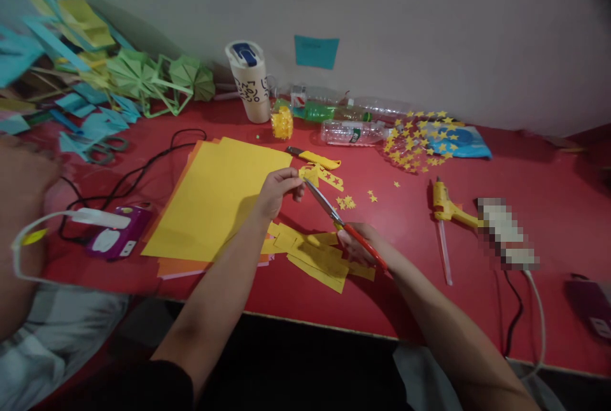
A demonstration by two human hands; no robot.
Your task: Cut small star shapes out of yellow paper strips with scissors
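Observation:
My right hand (360, 242) is closed around the red handles of a pair of scissors (329, 203). The blades point up and left, and their tips reach the fingertips of my left hand (281, 189). That hand pinches a small yellow paper piece (302, 174), mostly hidden by the fingers. Just beyond lies a yellow paper strip (330, 179) with star-shaped holes. Small yellow paper stars (347, 203) lie loose beyond the scissors. Cut yellow paper strips (317, 258) are spread below both hands, partly under the right one.
Yellow sheets (214, 195) lie left, near a yellow cutter knife (315, 158). A tumbler (251, 83), plastic bottles (353, 133) and a star-covered piece (415, 144) stand behind. A glue gun (449, 206) lies right. Another person's arm (21, 220) rests left, near a purple box (117, 233).

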